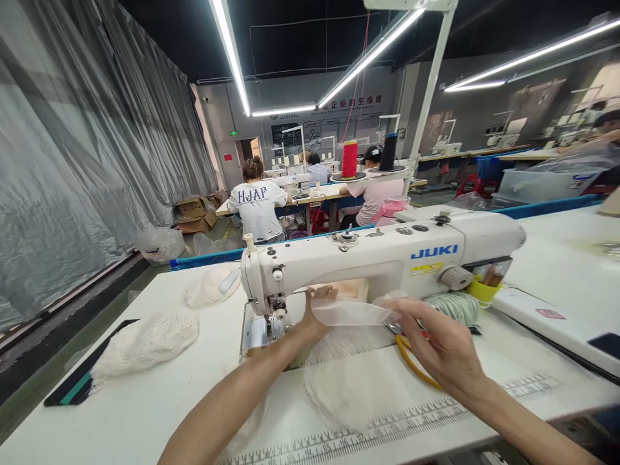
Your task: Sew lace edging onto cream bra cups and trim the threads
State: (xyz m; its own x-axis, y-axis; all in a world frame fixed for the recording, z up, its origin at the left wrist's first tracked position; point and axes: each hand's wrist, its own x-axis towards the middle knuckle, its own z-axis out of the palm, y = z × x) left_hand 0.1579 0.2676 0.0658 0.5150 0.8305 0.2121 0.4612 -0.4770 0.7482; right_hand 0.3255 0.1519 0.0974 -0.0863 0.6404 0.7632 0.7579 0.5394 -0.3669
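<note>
A white JUKI sewing machine (387, 258) stands across the white table (145, 400). My left hand (316, 315) pinches one end of a thin sheer white strip (351, 314) just right of the needle. My right hand (436, 349) grips the strip's other end, fingers curled, and yellow-handled scissors (411, 361) hang from beneath its palm. Under both hands lies a pile of cream mesh fabric (349, 381).
Two more cream fabric bundles (145, 342) lie left of the machine, beside a dark mat (82, 381). A yellow cup (482, 290) sits under the machine's right end. Red and black thread cones (349, 159) stand behind. Other people (258, 206) sit at tables farther back. Grey plastic curtain on the left.
</note>
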